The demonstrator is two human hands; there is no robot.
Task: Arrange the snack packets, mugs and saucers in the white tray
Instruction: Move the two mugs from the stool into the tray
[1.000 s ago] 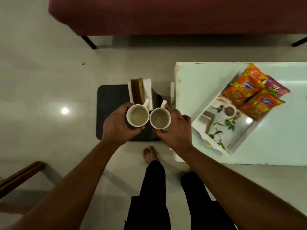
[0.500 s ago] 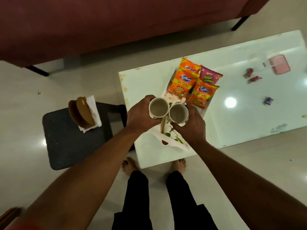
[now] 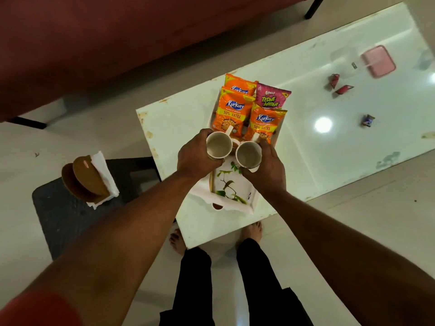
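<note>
One camera only, worn on my head. It looks steeply down and forward past my forearms onto the near end of the counter [image 3: 179, 118], from standing height. The wide lens also takes in the floor [image 3: 353, 231] and my feet below the counter's near edge.

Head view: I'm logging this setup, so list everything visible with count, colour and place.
Snack packets: four, three orange, one pink, tray's far end.
Mugs: two, white, held over tray.
Tray: one, white, leaf print, on table.
Table: one, white, glossy.
Saucers: brown stack on white napkin, dark stool.
Small wrappers: three, table's right side.
Pink object: one, far right of the table.
Left hand: grips one mug.
Right hand: grips the other.
</note>
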